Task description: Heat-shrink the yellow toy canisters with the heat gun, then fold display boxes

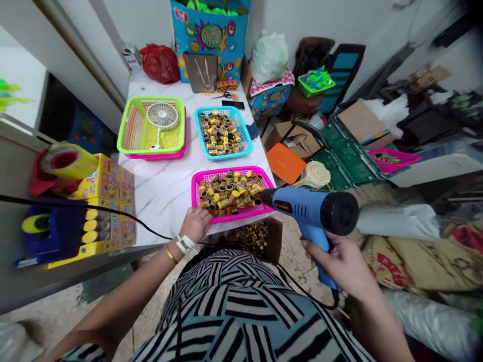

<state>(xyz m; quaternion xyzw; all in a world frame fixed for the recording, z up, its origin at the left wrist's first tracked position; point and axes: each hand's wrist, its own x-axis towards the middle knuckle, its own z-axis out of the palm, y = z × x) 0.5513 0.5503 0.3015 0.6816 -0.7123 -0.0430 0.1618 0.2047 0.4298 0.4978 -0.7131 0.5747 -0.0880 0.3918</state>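
Clasping the heat gun with my right hand, I rest my left hand on the pink basket, perhaps steadying it; whether gripping, I can't tell.

"What's that blue heat gun doing?"
"It's pointing its black nozzle over the pink basket, right side."
"And the little yellow-and-brown tubes?"
"They're lying jumbled inside, some showing dark ends."

A blue heat gun is held in the right hand, its nozzle directed toward small yellow-and-brown containers heaped in a pink basket. The basket's near-left corner is touched by the left hand; a turquoise basket is set beyond.
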